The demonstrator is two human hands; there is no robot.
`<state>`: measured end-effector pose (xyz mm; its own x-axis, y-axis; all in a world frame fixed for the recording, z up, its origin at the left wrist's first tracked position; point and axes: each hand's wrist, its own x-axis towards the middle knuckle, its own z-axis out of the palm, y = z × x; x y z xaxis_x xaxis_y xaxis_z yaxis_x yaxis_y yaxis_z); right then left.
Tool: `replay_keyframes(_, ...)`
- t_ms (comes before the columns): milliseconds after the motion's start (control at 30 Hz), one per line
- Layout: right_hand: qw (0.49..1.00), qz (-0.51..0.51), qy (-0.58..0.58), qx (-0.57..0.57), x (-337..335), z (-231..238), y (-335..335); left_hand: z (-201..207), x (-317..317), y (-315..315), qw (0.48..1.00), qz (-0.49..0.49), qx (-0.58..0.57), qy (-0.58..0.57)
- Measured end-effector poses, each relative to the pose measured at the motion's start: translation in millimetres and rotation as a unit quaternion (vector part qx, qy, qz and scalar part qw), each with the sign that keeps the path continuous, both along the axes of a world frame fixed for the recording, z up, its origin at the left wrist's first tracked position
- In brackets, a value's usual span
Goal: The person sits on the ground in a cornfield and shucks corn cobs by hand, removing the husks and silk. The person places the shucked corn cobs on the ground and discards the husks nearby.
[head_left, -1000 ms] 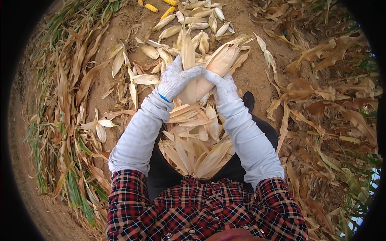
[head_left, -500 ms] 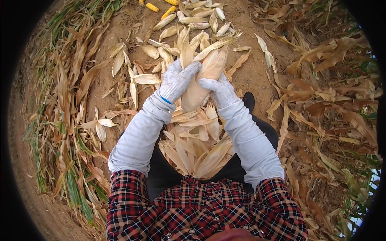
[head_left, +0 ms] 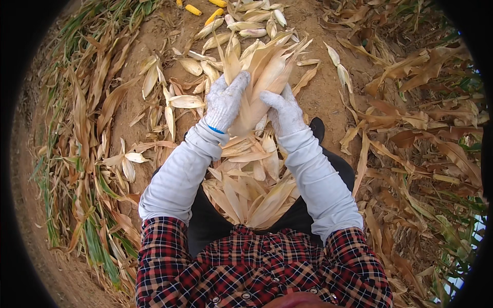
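An ear of corn in dry, pale husk (head_left: pixel 269 77) is between my two gloved hands, its leaf tips pointing away from me. My left hand (head_left: pixel 226 100), in a white knit glove with a blue cuff edge, grips husk leaves pulled aside on the left, thumb pressed on them. Around the ear's right side wraps my right hand (head_left: pixel 284 110), its thumb lying across the husk. The lower husk leaves are smeared by motion. Any kernels on this ear are hidden by the husk.
A heap of stripped husks (head_left: pixel 246 190) lies between my legs. Unhusked ears (head_left: pixel 251 25) are piled ahead, with several bare yellow cobs (head_left: pixel 193 10) at the far left of them. Dry stalks (head_left: pixel 411 123) cover the right side, and greener leaves (head_left: pixel 92 241) the left.
Husk leaves on the left have spread further from the ear, and the loose leaf below has swung slightly left. My left hand has shifted slightly left; both hands still grip.
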<state>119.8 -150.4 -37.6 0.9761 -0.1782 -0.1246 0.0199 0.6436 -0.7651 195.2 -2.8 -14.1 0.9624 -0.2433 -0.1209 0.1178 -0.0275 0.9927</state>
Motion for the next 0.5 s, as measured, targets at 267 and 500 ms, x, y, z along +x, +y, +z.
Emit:
replay_keyframes(267, 0.995, -0.072, 0.074, 0.0, 2.2, -15.6, -7.0, 11.9, -6.0, -4.5, 0.998, 0.034, -0.052, 0.0)
replay_keyframes(500, 0.952, -0.206, 0.078, 0.213, 10.1, -17.6, -39.7, 22.7, 57.8, 57.0, 0.938, 0.241, -0.249, 0.013)
